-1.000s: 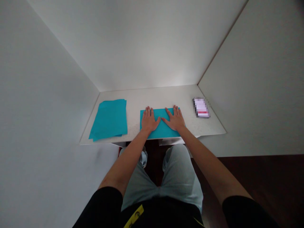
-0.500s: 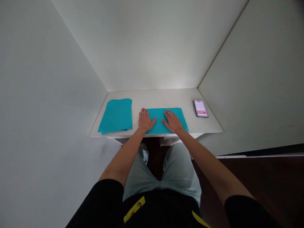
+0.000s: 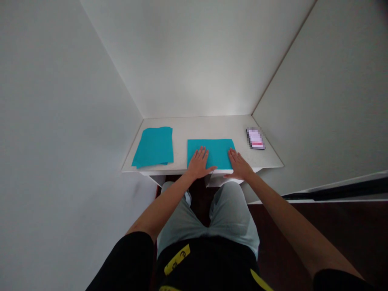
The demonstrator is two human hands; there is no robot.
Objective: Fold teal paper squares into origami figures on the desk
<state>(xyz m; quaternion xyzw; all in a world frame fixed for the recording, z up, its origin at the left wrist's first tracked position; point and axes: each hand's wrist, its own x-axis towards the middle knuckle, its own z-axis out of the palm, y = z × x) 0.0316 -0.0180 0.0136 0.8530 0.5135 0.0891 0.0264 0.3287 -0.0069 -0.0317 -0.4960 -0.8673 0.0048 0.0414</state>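
Rests left hand (image 3: pixel 198 164) at seven o'clock and right hand (image 3: pixel 240 167) at four on blue sheet (image 3: pixel 220 154), both flat, grasping nothing. Has sheet at six o'clock on desk (image 3: pixel 212 126), blue stack (image 3: pixel 155 145) at nine, phone (image 3: pixel 256 138) at three.

Passable: gaps from teal sheet (image 3: pixel 218 155) to teal stack (image 3: pixel 154 146) and to phone (image 3: pixel 255 138) | blocked: back wall (image 3: pixel 197 64), left wall (image 3: pixel 60 133), right wall (image 3: pixel 327 105)

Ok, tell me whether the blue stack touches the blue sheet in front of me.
Apart: the head view shows a strip of white tabletop between the blue stack and the blue sheet.
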